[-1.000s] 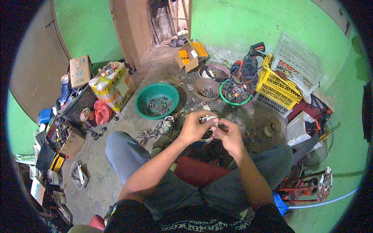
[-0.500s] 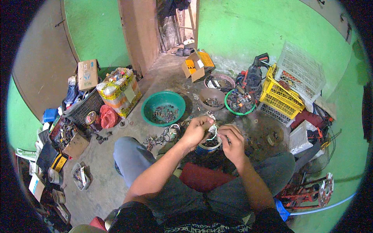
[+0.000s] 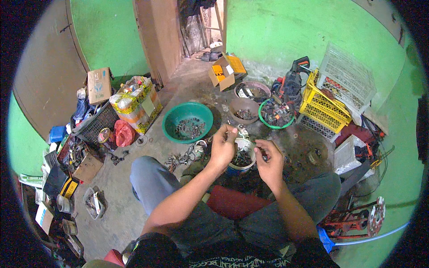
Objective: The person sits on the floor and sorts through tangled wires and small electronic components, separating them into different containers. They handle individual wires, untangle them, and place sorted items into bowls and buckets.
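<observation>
Okay, small-part handling, I'd judge: my right hand (image 3: 271, 161) seems clamped on a small dark part (image 3: 264, 157) by the parts bucket (image 3: 245, 144), frame centre. Left hand (image 3: 224, 147): pinch unclear. Next move wants steady fingertips.

L fingers (image 3: 232, 133) & R fingers (image 3: 262, 144) nr wht/blue tub (image 3: 241, 169)

In front of me rises a bright green wall (image 3: 277, 31), its paint worn whitish near the bottom. To its left a brown door (image 3: 157, 44) stands open beside a doorway (image 3: 192, 38), with dark shoes (image 3: 210, 56) on the ground there. Farther left I see a brownish panel (image 3: 44, 80) with a dark handle. The grey concrete floor (image 3: 123, 196) under me is stained darker toward my right, and light falls palely on the green paint.
</observation>
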Action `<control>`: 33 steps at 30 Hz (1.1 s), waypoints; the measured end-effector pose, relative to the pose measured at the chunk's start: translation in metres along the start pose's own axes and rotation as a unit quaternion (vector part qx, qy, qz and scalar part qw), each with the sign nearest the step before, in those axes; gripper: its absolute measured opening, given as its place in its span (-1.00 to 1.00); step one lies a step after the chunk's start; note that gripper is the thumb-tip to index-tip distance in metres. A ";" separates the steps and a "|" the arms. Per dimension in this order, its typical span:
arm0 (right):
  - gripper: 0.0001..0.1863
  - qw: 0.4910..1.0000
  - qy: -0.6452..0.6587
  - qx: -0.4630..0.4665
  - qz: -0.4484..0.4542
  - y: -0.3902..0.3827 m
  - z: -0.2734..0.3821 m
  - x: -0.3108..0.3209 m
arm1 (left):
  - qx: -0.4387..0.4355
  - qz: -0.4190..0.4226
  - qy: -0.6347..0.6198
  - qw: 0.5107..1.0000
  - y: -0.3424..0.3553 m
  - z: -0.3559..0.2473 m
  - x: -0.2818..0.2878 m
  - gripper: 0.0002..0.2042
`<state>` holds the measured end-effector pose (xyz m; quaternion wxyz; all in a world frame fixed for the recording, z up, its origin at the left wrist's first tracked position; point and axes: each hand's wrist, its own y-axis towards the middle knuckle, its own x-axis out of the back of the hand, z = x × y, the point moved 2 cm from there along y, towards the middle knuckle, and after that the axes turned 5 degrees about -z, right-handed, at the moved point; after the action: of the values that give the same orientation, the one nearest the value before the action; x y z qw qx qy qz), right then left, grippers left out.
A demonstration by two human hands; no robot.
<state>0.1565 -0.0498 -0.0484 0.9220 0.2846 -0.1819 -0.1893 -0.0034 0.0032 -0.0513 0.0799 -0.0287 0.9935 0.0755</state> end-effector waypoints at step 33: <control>-0.71 0.664 0.551 -0.445 0.240 0.004 -0.026 0.011 | 0.144 0.135 -0.149 0.969 -0.010 0.003 -0.018 -0.91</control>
<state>0.1786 -0.0396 -0.0633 0.8844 -0.1612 0.4029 0.1715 0.0160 -0.0056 -0.0532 0.2195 0.1291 0.9655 -0.0551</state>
